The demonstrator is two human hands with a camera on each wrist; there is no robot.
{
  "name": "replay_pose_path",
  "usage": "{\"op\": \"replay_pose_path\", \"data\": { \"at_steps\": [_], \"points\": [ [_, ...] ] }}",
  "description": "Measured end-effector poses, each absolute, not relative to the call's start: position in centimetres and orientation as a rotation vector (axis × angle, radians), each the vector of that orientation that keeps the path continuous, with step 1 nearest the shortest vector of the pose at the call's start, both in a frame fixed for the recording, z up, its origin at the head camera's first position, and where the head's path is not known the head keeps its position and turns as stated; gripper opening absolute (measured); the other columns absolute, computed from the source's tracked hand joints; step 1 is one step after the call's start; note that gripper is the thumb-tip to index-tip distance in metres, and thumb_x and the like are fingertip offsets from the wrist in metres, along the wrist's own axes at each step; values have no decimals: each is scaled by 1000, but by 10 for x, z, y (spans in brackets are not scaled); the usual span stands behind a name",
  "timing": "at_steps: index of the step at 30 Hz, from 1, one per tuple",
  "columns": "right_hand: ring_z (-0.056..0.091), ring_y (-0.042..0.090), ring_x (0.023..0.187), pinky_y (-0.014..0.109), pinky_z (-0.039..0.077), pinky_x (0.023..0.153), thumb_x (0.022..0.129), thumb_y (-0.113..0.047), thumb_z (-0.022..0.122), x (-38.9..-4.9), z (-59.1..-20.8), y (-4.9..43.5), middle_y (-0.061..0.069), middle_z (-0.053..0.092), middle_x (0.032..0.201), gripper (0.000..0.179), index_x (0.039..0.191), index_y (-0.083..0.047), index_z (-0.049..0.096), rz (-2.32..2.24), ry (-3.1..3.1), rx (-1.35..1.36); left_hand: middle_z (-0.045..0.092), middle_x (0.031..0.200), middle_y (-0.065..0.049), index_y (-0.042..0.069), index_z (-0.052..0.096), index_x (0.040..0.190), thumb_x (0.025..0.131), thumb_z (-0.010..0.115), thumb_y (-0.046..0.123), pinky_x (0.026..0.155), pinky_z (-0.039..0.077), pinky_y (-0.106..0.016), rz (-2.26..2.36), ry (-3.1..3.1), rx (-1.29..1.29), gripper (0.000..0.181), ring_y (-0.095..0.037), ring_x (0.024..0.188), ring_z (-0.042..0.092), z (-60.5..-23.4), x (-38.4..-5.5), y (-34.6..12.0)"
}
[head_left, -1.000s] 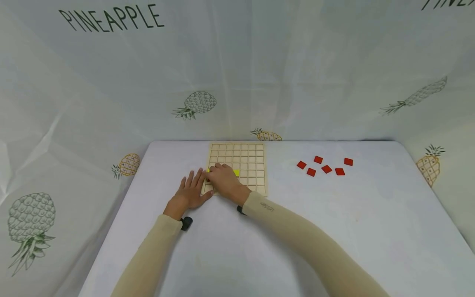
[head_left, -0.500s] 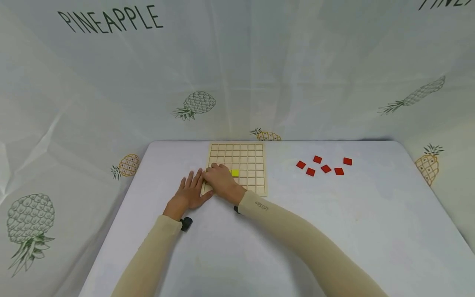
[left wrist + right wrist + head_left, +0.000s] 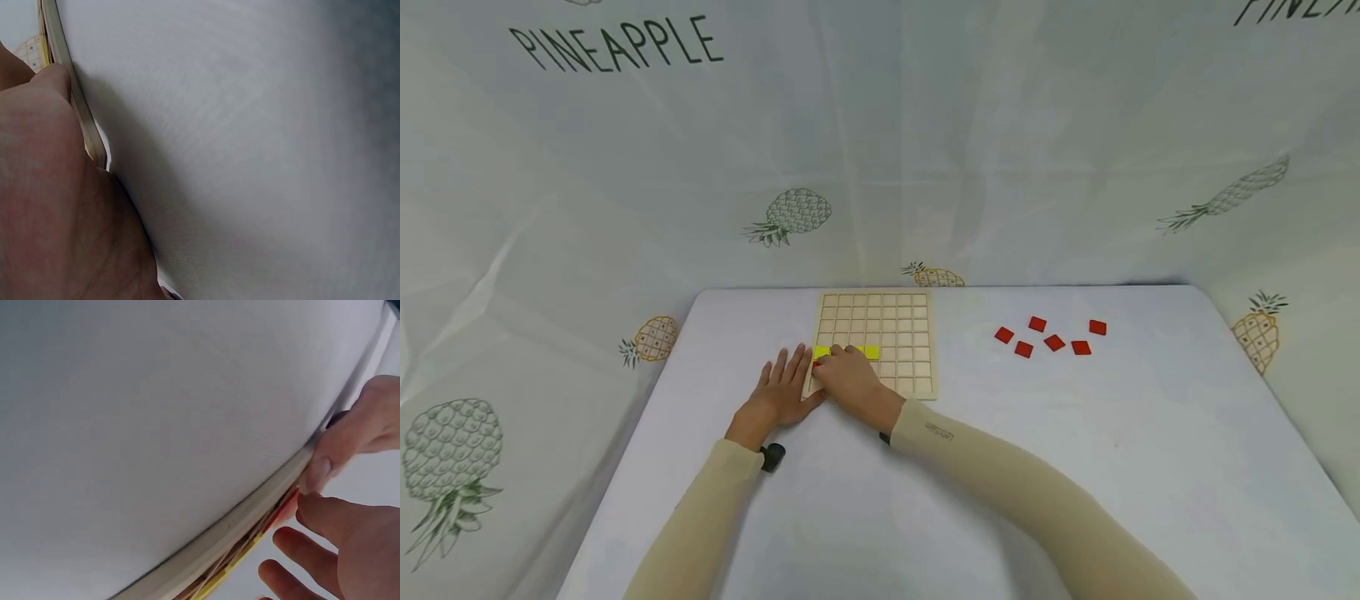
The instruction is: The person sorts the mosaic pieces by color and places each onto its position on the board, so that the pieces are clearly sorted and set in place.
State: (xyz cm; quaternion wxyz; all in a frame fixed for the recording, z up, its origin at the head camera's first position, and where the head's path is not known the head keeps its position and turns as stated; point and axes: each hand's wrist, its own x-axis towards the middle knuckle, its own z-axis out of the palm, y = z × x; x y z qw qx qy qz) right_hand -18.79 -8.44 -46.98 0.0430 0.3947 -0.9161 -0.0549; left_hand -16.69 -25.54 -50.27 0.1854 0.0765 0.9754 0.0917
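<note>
A pale wooden grid board (image 3: 912, 332) lies at the back middle of the table. My left hand (image 3: 777, 400) is spread flat at its left edge, thumb along the near corner; in the left wrist view the palm is beside the board's edge (image 3: 90, 134). Over the board's left side, my right hand (image 3: 856, 388) has curled fingers and pinches a small red square tile (image 3: 816, 364) in the row just nearer than the yellow tiles (image 3: 872, 352). The right wrist view has the thumb right at this tile's edge, close to the left thumb. Fingers hide part of the yellow row.
Several loose red square tiles (image 3: 1054, 342) lie scattered on the white table (image 3: 1000, 450) right of the board. A pineapple-print cloth (image 3: 880, 167) hangs behind the table and along both sides.
My right hand has shifted slightly at the board's left side, so more yellow tiles and a bit of red now show. The left hand stays at the edge. The view has tilted a little.
</note>
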Motion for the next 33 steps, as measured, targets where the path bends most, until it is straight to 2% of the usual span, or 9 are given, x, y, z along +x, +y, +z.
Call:
{"op": "replay_pose_path", "data": {
  "at_steps": [6,13,25,33],
  "points": [
    [66,17,116,34,55,101,99,-26,75,-184,-464,-59,-8,73,130,26,125,-27,78,-128,-2787,1162,-2,178,-18,1,5,169,108,44,58,129,-2,-62,285,2746,193,92,-44,163,-5,-493,-163,-249],
    [65,22,125,40,53,107,100,-34,76,-184,-457,-13,1,69,141,34,131,-21,75,6,-2733,1092,-3,178,-19,1,4,169,109,46,52,129,-2,-62,299,2752,172,89,-45,162,-6,-491,-161,-247],
    [64,29,130,44,49,112,97,-46,76,-191,-461,69,10,66,145,50,136,-14,73,19,-2733,970,-6,177,-19,2,1,169,107,49,53,129,-4,-64,320,2749,161,94,-45,162,-8,-500,-163,-251],
    [64,33,129,48,49,112,95,-44,80,-194,-466,112,15,66,144,54,136,-9,73,16,-2774,894,-6,177,-19,2,2,169,107,48,54,128,-3,-64,328,2756,168,93,-46,162,-7,-501,-163,-250]
  ]
}}
